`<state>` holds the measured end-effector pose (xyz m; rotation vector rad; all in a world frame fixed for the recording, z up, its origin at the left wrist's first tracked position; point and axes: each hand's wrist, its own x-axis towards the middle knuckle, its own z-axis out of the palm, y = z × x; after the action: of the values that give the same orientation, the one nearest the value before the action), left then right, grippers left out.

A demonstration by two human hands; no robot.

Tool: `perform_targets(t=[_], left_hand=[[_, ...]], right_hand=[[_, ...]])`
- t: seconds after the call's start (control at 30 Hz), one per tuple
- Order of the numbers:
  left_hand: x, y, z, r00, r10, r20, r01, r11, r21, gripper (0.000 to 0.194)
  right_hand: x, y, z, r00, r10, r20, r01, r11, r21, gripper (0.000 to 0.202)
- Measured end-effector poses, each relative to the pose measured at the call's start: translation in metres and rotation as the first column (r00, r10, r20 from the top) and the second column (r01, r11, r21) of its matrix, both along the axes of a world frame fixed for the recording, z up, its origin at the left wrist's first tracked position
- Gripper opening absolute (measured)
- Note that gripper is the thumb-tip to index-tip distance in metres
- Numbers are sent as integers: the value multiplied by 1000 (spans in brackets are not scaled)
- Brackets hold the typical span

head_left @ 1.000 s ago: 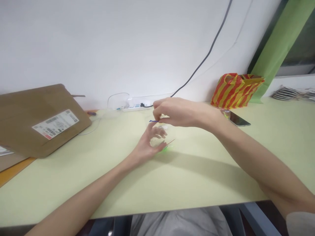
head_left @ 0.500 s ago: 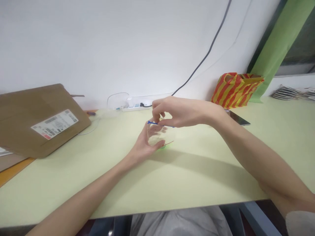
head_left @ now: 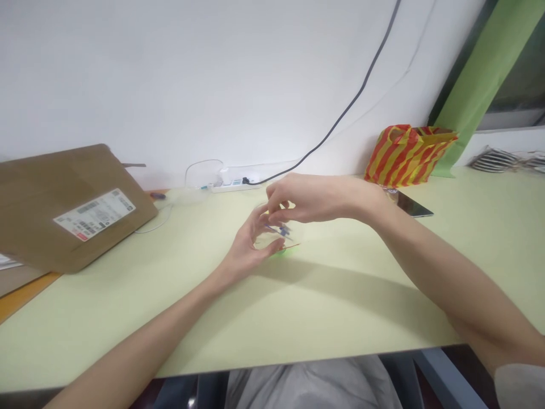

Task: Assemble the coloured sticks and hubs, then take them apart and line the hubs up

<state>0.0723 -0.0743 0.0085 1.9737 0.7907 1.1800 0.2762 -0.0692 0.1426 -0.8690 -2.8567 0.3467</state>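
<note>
Your right hand (head_left: 315, 200) had dropped since a second ago, fingers pinched on the blue stick (head_left: 277, 229), now inside the clear cup (head_left: 276, 236). Your left hand (head_left: 251, 245) cupped it mid-surface, fingers curled round.

Pale yellow-green table (head_left: 340, 318) ran the full width of the view, butted against a plain white wall (head_left: 170, 74). A dark cable (head_left: 357, 94) ran diagonally down the wall to a white power strip (head_left: 232, 180) at the table's back edge. Brown cardboard box (head_left: 63, 204) with a shipping label lay at far left. Green curtain (head_left: 481, 79) hung at upper right beside what was probably a window, dark and only partly visible. Red-and-yellow striped bag (head_left: 404, 154) sat near the curtain, a phone (head_left: 411, 207) flat just in front. Light was even, with soft shadows on the tabletop.
</note>
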Motion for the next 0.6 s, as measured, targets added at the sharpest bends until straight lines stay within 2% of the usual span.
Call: perform_targets(t=[0.17,0.37,0.5,0.6], left_hand=[[2,0,3,1000,25,0,-25,997,78,55],[-1,-3,6,1000,-10,18,11,998,-57,54],[-1,-2,3,1000,-8,30,9,999,-37,49],[0,-2,1,999,1,39,0,1000,-30,42]], right_hand=[[-3,-4,1,999,-18,30,18,1000,9,29],[-1,-3,1,1000,-5,7,5,1000,-12,24],[-3,0,-1,999,27,-26,-28,999,-29,14],[-8,0,-4,998,64,-29,-66,997,-50,17]])
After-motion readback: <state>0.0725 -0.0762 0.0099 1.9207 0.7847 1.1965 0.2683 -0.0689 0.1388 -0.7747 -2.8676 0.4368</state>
